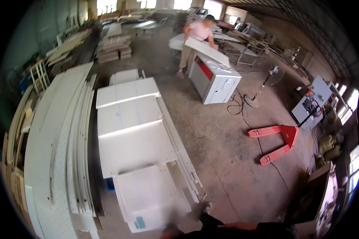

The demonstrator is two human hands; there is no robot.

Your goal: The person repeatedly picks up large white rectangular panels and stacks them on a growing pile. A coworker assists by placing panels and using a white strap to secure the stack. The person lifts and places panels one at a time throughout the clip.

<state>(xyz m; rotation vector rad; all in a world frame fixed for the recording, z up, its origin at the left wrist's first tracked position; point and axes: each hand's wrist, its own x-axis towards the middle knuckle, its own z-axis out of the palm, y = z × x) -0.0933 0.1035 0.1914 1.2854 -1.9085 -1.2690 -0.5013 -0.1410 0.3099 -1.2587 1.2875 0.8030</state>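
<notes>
My right hand (238, 226) shows low in the picture, at the end of a black sleeve (275, 229). It lies across my dark clothing, and its fingers cannot be made out. A dark smear at the lower edge, left of my legs, may be my left hand; motion blurs it too much to tell. Nearest to it is a stack of white panels (147, 195) with a small green patch (139, 222) on its near end. One of my shoes (206, 206) stands on the floor beside that stack.
Long white boards (48, 131) lie along the left. A red pallet jack (289, 135) stands at right. Beyond, a person (199, 30) in a pink top handles a white panel (207, 51) over a grey cabinet-like machine (222, 87). A cable (243, 105) coils beside it.
</notes>
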